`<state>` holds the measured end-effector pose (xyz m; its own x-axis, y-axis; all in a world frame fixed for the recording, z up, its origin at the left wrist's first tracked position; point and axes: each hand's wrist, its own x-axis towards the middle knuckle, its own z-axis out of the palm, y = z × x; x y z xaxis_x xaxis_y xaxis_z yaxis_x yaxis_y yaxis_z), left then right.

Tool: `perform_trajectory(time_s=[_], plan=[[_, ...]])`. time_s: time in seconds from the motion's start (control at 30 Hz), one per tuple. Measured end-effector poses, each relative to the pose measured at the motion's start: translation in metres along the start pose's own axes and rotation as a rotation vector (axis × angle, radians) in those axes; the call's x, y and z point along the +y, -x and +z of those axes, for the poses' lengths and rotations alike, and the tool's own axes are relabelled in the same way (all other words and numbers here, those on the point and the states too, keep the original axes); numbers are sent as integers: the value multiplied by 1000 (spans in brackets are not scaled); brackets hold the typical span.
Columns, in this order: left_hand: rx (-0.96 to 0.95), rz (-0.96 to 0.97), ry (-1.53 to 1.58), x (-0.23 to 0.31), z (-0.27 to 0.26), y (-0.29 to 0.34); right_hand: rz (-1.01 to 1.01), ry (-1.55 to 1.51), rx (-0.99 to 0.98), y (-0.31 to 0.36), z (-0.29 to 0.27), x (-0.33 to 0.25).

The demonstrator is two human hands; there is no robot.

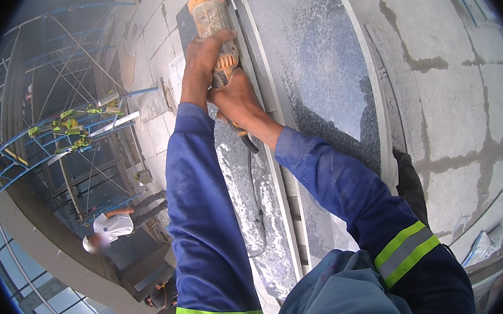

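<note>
Both my hands are wrapped around a dusty orange and grey angle grinder at the top of the head view. My left hand grips the middle of its body. Closer to me, my right hand holds the rear end, where a black power cord trails back. The grinder's front end reaches the upper edge of the picture, and its disc cannot be made out. Under it lies a narrow dark stone slab with whitish dust. A wider speckled grey slab lies to the right, partly coated in pale dust.
Grey paving with dark joints spreads to the right. Clear plastic lies at the lower right. Blue scaffolding stands on the left. A person in a white shirt and helmet is near it, with another person below.
</note>
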<state>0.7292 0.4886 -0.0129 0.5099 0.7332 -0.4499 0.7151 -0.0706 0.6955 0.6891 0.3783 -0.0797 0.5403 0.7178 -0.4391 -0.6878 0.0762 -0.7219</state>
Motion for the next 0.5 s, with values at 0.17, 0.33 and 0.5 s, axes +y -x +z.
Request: perform_trajectory(time_s=[0.17, 0.33, 0.5], plan=[[9, -2, -15, -3, -2, -2, 34, 4, -26, 3, -2, -6], [26, -37, -39, 1, -2, -6, 55, 16, -90, -3, -5, -9], [34, -38, -71, 2, -1, -8, 58, 25, -82, -6, -5, -9]])
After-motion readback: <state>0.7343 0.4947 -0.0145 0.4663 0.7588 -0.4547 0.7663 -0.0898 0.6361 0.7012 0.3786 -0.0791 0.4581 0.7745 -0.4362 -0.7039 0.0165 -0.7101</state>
